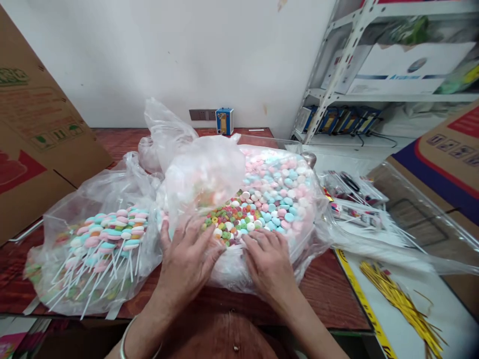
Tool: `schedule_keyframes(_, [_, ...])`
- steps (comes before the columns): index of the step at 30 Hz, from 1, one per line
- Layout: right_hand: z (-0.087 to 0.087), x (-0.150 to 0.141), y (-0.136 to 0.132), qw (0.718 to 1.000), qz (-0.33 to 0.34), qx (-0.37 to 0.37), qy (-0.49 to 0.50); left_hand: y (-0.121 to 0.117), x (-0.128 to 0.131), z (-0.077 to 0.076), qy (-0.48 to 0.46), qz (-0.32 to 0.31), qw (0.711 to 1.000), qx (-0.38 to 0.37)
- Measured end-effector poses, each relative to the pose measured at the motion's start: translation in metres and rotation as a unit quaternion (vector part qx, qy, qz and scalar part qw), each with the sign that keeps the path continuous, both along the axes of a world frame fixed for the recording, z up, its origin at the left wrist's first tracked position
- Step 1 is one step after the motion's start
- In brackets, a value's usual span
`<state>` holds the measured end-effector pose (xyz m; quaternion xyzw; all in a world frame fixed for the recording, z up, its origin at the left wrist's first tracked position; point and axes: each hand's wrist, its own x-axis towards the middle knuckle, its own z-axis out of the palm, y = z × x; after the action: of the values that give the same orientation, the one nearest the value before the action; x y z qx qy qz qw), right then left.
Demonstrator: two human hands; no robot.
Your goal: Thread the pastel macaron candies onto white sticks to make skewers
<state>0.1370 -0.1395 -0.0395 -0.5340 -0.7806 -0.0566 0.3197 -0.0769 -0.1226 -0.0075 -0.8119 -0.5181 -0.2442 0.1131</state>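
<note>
A clear plastic bag (pixel 228 269) lies open on the table, full of pink, blue and white candies (pixel 284 212) and small colored candy rings (pixel 230 219). My left hand (pixel 189 252) rests on the bag's near left edge, fingers spread and pointing forward. On the near right edge is my right hand (pixel 270 257), its fingers stretched over the plastic beside the candies; their tips are partly hidden. To the left, another clear bag holds several candy skewers (pixel 112 234) on white sticks.
Cardboard boxes (pixel 37 109) stand at the left and right (pixel 445 149). A blue box (pixel 224 121) sits against the wall. At right are a white metal shelf (pixel 352 55), packs of white sticks (pixel 355 214) and yellow twist ties (pixel 404 304).
</note>
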Motion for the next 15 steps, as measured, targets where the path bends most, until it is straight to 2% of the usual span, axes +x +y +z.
schedule_keyframes(4, [-0.016, -0.010, 0.012, 0.999, 0.014, -0.040, -0.010, 0.006, -0.023, -0.012, 0.018, 0.114, 0.993, -0.003])
schedule_keyframes(9, [-0.024, -0.004, 0.009, 0.998, 0.040, -0.054, 0.006, -0.016, -0.062, -0.042, 0.029, 0.226, 0.973, -0.038])
schedule_keyframes(12, [-0.022, -0.002, 0.010, 0.997, 0.054, -0.032, 0.041, -0.026, -0.076, -0.048, -0.006, 0.244, 0.960, -0.135])
schedule_keyframes(15, [-0.021, -0.002, 0.012, 0.995, 0.043, 0.017, 0.084, -0.028, -0.080, -0.038, -0.098, 0.237, 0.937, -0.237])
